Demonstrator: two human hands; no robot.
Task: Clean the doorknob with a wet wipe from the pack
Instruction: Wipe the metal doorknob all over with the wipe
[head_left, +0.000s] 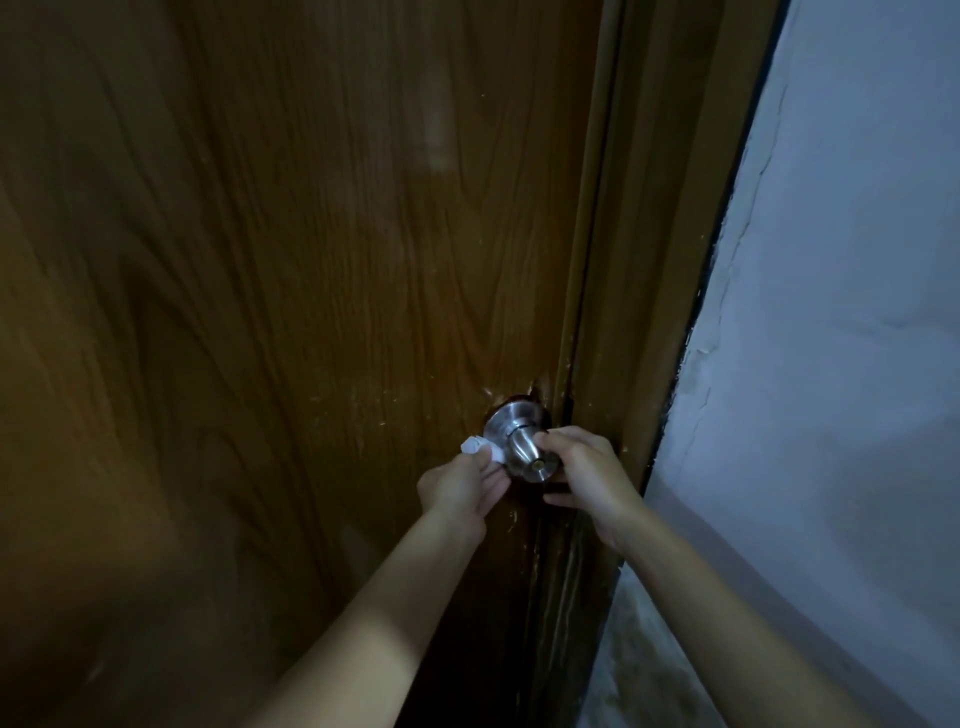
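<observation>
Our left hand (464, 486) pinches the wet wipe (480, 448) against the doorknob's (522, 448) left side; our right hand (584, 475) clasps its right, stem pointing toward us

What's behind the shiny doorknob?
Behind the doorknob sits its round metal plate, flat against the wooden door. The left hand presses a wet wipe beside it. The knob's underside is hidden.

Dim and murky — door (260, 260) soft, shadowed at left; wall (857, 260) paler; edges bowed.
</observation>
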